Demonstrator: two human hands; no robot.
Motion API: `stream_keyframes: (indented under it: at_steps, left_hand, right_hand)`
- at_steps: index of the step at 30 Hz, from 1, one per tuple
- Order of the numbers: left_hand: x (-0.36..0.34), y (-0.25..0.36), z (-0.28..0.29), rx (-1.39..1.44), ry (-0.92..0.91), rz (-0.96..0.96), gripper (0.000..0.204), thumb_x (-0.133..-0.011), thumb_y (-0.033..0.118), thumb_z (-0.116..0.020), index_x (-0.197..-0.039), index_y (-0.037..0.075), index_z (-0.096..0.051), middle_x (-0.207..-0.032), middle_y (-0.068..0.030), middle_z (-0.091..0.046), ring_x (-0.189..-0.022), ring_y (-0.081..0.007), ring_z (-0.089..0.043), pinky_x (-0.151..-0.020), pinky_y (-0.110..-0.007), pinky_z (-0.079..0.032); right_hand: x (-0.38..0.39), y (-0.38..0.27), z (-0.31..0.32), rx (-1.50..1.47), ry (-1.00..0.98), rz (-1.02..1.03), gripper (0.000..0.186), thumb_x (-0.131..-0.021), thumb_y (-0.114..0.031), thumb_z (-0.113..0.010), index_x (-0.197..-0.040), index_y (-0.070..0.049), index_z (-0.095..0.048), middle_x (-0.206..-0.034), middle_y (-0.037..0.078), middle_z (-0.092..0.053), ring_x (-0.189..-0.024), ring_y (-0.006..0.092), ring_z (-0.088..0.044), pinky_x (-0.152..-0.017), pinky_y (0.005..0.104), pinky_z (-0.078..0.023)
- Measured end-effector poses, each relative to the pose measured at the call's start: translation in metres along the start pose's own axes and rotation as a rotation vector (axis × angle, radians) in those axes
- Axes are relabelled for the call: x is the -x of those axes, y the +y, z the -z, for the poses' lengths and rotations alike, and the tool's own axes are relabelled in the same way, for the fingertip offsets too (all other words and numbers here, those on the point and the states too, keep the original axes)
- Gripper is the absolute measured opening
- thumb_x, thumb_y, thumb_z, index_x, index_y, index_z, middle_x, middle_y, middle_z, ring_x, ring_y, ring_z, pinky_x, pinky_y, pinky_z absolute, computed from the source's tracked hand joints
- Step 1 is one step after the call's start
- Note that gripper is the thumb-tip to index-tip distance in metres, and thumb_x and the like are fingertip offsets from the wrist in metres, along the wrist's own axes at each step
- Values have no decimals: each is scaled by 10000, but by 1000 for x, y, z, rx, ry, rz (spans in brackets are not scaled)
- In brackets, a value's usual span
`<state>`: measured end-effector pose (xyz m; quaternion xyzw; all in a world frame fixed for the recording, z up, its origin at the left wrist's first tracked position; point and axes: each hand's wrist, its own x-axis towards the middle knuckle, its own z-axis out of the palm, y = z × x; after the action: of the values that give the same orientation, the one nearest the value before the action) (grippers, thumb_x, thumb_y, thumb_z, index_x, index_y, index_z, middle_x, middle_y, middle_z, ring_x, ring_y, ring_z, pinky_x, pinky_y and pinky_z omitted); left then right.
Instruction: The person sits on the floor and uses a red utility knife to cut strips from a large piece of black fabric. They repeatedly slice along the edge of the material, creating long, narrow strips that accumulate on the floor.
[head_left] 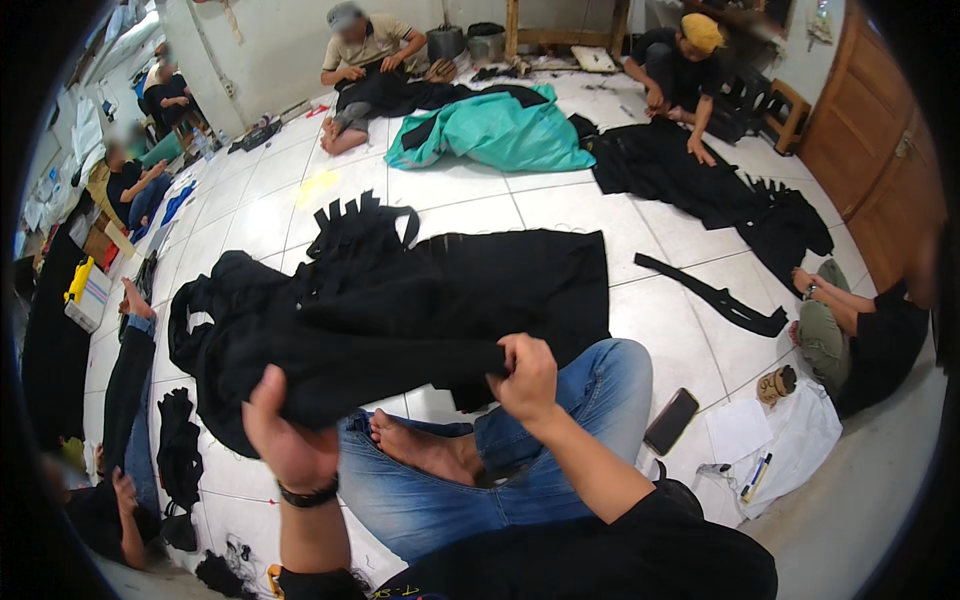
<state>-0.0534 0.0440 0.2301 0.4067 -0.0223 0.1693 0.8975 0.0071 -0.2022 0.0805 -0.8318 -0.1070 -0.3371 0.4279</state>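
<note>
A long black garment lies spread over the white tiles in front of my crossed legs. Its near part, a long narrow piece like a sleeve, is raised toward me. My right hand is closed round the right end of this piece, thumb and fingers pinching the cloth. At the garment's near left edge is my left hand, slightly blurred, its thumb stretched up and apart. The cloth partly hides its other fingers, and no firm grip shows. A dark band circles the left wrist.
A phone, paper, a cup and a pen lie to my right. A curved black strip is beyond. Several people sit around; two handle black cloth near a turquoise sheet.
</note>
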Motion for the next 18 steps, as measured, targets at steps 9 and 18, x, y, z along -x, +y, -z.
stream_keyframes:
  at_steps: [9,18]
  left_hand:
    - [44,133,-6,6,-396,-199,511,-1034,304,-384,-1415,-32,-436,-1423,-214,-509,-1265,-327,-557,-1082,-482,-450]
    - [52,202,16,-381,-152,-447,579,-1034,375,-419,-1461,-14,-387,-1481,-201,-438,-1291,-312,-524,-1125,-475,-394]
  right_hand:
    - [-40,-66,104,148,-63,98,280,-665,-88,-746,-824,-76,-515,-737,116,-575,-670,360,-589,-584,440,-461]
    - [-120,-109,216,-91,358,403,251,-685,26,-633,-749,-69,-410,-795,108,-605,-695,187,-574,-619,288,-449]
